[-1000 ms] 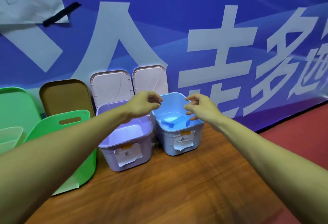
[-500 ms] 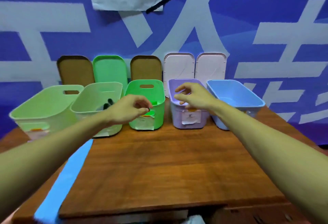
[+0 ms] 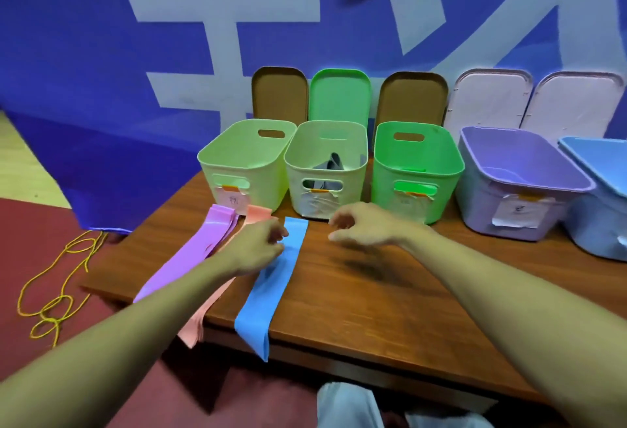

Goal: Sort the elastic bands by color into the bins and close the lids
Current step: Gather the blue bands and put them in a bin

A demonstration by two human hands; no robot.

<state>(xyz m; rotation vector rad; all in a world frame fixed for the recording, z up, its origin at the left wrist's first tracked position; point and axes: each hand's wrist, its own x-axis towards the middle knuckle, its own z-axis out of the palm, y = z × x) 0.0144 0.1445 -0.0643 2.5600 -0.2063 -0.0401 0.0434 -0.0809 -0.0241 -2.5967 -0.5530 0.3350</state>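
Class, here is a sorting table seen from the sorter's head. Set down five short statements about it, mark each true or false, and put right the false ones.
1. All the lids lean against the wall, and none sits on a bin. True.
2. The blue band hangs over the front edge of the table. True.
3. The purple bin holds the purple band. False: no band shows in that bin, and the purple band lies on the table.
4. The right hand grips the blue band. False: it hovers apart from the band and holds nothing.
5. The cream bin has a dark band in it. True.
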